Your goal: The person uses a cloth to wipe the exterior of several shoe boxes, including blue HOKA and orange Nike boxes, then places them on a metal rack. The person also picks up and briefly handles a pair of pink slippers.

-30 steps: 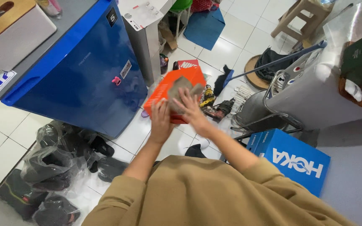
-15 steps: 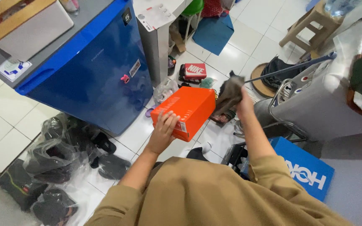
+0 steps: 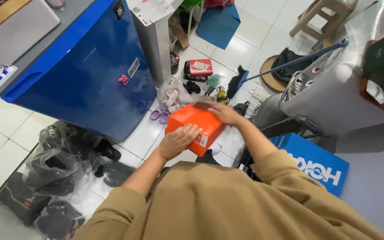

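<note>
Orange cardboard fills the middle of our view: we hold an orange shoebox [image 3: 194,128] in the air above the white tiled floor [image 3: 5,138], just in front of our tan sleeves [image 3: 227,200]. Our left hand [image 3: 178,141] lies flat against the near side of the box, fingers spread rather than curled, which seems to brace it from below and behind. Our right hand [image 3: 223,113] covers the far top corner, palm down, apparently pressing the lid; whether its fingers close round the edge we cannot tell, as that part is blurred. So the box sits pinched between two open palms, tilted slightly. Beneath it on the floor lie purple sandals [image 3: 162,114], near the blue cabinet [image 3: 81,84]. A blue shoebox [image 3: 316,162] rests by our right elbow, and bagged dark shoes [image 3: 54,169] pile up at our left.
</note>
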